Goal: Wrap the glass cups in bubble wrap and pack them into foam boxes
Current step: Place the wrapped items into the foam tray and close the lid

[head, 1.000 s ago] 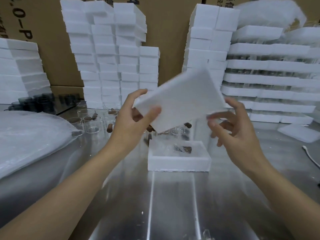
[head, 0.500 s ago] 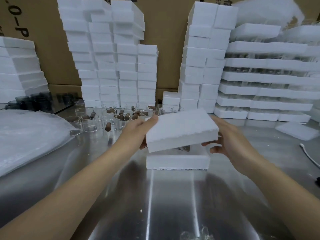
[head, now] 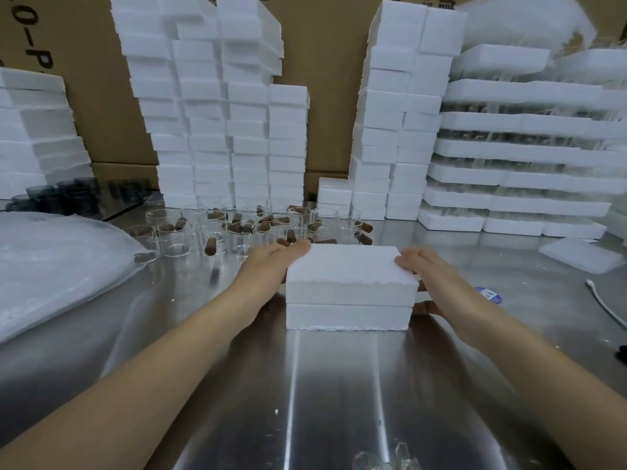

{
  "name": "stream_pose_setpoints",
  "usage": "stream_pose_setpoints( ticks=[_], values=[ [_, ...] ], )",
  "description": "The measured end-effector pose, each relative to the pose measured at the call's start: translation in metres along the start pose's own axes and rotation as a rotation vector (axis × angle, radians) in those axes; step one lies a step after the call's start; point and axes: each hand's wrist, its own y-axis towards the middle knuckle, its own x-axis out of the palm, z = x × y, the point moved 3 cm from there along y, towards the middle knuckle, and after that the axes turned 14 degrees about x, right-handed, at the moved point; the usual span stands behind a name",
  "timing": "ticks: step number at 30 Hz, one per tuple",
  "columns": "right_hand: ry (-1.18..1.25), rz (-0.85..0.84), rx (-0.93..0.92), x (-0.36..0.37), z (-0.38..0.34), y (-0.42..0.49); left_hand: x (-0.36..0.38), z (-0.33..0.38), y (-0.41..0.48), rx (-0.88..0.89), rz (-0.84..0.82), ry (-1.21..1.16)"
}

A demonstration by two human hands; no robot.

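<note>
The foam lid [head: 349,266] is sitting squarely on the foam box [head: 347,317] at mid-desk. The left hand [head: 274,262] is clasping the lid's left end, fingers mostly hidden. The right hand [head: 427,279] is keeping its grip around the right end, thumb down by the box. Uneven pressing is likely risking a crumbled edge or a skewed lid. Glass cups [head: 237,228] are standing just behind on the steel desk [head: 339,385], with foam stacks [head: 217,113] lining the back.
</note>
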Motion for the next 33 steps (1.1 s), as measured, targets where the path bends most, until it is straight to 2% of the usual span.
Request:
stream_pose_setpoints(
  ticks=[6, 9, 13, 15, 17, 19, 23, 28, 33],
  values=[
    [-0.004, -0.039, 0.011, 0.006, 0.002, -0.001, 0.0, 0.004, 0.001, -0.007, -0.032, -0.035],
    [0.022, -0.022, -0.069, 0.006, 0.003, -0.004, -0.001, 0.012, -0.005, 0.049, -0.045, -0.052],
    [-0.082, 0.132, -0.319, -0.003, -0.005, -0.007, -0.007, 0.037, -0.011, 0.287, -0.021, 0.007],
    [-0.161, 0.131, -0.418, -0.003, -0.01, -0.012, -0.009, 0.047, -0.013, 0.426, -0.129, 0.111],
    [-0.279, 0.075, -0.451, 0.003, -0.008, -0.017, -0.003, 0.046, -0.016, 0.502, -0.287, 0.335],
    [-0.354, -0.003, -0.441, 0.013, -0.002, -0.017, 0.006, 0.037, -0.019, 0.486, -0.368, 0.447],
    [-0.365, -0.054, -0.408, 0.016, 0.001, -0.013, 0.013, 0.025, -0.02, 0.448, -0.389, 0.421],
    [-0.476, -0.167, -0.343, 0.002, -0.001, -0.009, -0.005, 0.027, -0.011, 0.354, -0.587, 0.439],
    [-0.43, -0.193, -0.359, 0.001, 0.002, -0.008, -0.011, 0.024, -0.013, 0.383, -0.507, 0.409]
  ],
)
